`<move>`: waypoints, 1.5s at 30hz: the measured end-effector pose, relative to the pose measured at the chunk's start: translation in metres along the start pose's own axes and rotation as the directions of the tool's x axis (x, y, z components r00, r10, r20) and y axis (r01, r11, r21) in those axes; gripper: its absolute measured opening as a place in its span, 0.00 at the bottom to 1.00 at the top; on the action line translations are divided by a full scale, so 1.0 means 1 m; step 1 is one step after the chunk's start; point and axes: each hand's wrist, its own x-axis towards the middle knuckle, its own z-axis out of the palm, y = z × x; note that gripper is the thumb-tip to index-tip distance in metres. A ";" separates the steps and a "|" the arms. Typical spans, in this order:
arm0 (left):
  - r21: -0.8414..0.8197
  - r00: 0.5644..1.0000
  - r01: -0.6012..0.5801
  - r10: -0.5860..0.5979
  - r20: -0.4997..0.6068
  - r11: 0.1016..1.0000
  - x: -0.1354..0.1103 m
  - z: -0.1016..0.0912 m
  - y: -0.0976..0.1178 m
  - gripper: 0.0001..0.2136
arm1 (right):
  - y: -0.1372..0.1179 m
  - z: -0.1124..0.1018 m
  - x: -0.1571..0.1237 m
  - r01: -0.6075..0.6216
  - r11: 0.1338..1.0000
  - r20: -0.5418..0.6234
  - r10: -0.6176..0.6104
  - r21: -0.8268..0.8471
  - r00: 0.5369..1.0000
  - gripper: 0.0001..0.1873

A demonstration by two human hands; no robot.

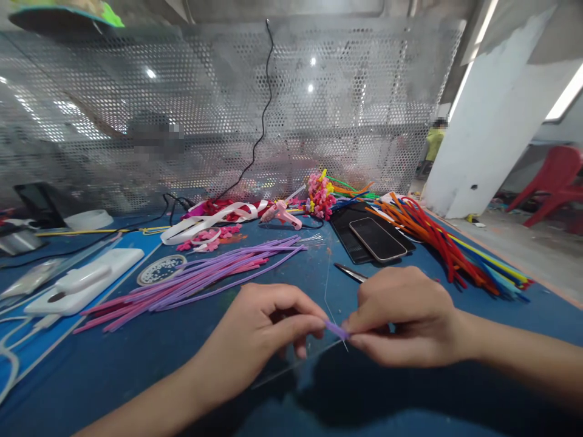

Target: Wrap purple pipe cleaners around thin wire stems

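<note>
My left hand (264, 331) and my right hand (401, 315) meet over the blue table (136, 364), both pinched on a short purple pipe cleaner piece (337, 329) between the fingertips. A thin wire (328, 291) rises from the pinch and another thin strand runs down to the left. A heap of purple and pink pipe cleaners (204, 276) lies just beyond my left hand. Scissors (350, 272) lie partly hidden behind my right hand.
A phone (377, 239) rests on a black pad. Orange, red, blue and yellow pipe cleaners (450, 246) fan out at the right. A pink glue gun (285, 213), white ribbon (209, 220), pink flowers (320, 195), a bead lid (161, 269) and a white box (84, 280) lie around. Perforated screen behind.
</note>
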 end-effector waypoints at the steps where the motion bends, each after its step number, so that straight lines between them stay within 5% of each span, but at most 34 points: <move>1: -0.111 0.998 0.056 -0.054 0.027 0.992 -0.001 0.003 -0.001 0.06 | -0.002 -0.001 0.000 -0.005 1.000 -0.009 0.005 0.021 1.000 0.03; 4: -0.343 0.986 0.158 -0.131 0.101 0.926 -0.004 0.013 -0.004 0.06 | -0.009 -0.001 0.001 -0.040 0.999 -0.075 0.041 0.024 0.996 0.03; 7: -0.433 0.980 0.197 -0.189 0.062 0.880 -0.002 0.023 -0.006 0.10 | -0.012 0.004 0.003 -0.172 0.981 -0.214 0.149 -0.092 0.965 0.04; 9: -0.417 0.963 0.257 -0.268 0.033 0.872 -0.001 0.028 -0.007 0.13 | -0.009 0.008 0.004 -0.239 0.946 -0.268 0.178 -0.218 0.947 0.05; 12: -0.206 0.947 0.317 -0.320 0.019 0.926 -0.003 0.029 -0.007 0.16 | -0.002 0.012 0.003 -0.216 0.887 -0.170 0.159 -0.408 0.973 0.08; 15: 0.284 0.999 0.034 -0.024 -0.042 0.958 -0.012 0.021 -0.006 0.12 | 0.002 0.010 -0.001 -0.139 0.849 0.023 0.175 -0.509 0.984 0.11; 17: 0.554 0.972 -0.191 0.234 -0.008 0.810 -0.016 0.012 -0.005 0.11 | 0.003 0.005 -0.003 -0.093 0.861 0.148 0.190 -0.500 0.970 0.12; 19: 0.669 0.934 -0.296 0.354 0.052 0.682 -0.018 0.005 -0.002 0.10 | 0.002 0.001 -0.004 -0.070 0.897 0.249 0.195 -0.436 0.949 0.11; 21: 0.682 0.927 -0.324 0.365 0.089 0.655 -0.015 -0.001 0.001 0.09 | 0.002 -0.002 -0.004 -0.047 0.930 0.292 0.162 -0.365 0.943 0.09; 24: 0.555 0.957 -0.280 0.270 0.102 0.783 -0.006 -0.008 0.004 0.09 | 0.001 -0.006 -0.003 0.031 0.958 0.305 0.059 -0.285 0.951 0.09; 28: 0.097 0.992 -0.018 0.006 0.123 0.995 0.004 -0.003 0.000 0.08 | -0.003 -0.006 -0.001 0.003 0.988 0.212 0.030 -0.153 0.977 0.09; 32: -0.318 0.967 0.246 -0.207 0.151 0.916 0.004 0.017 -0.008 0.09 | -0.006 0.002 -0.003 -0.140 0.982 -0.056 0.134 -0.128 0.989 0.06; 36: -0.415 0.947 0.320 -0.284 0.148 0.852 0.001 0.032 -0.008 0.13 | -0.004 0.014 -0.007 -0.210 0.929 -0.169 0.165 -0.305 0.972 0.07; 39: -0.189 0.957 0.288 -0.273 0.100 0.939 -0.006 0.031 -0.007 0.14 | -0.004 0.017 -0.008 -0.222 0.871 -0.074 0.211 -0.437 0.975 0.09; 41: 0.137 0.994 0.094 -0.101 0.047 0.986 -0.014 0.026 -0.007 0.13 | -0.006 0.016 -0.008 -0.210 0.842 0.065 0.277 -0.496 0.959 0.09; 45: 0.651 0.950 -0.290 0.295 0.106 0.701 -0.023 0.015 -0.007 0.10 | -0.008 0.011 -0.007 -0.087 0.862 0.331 0.283 -0.500 0.900 0.08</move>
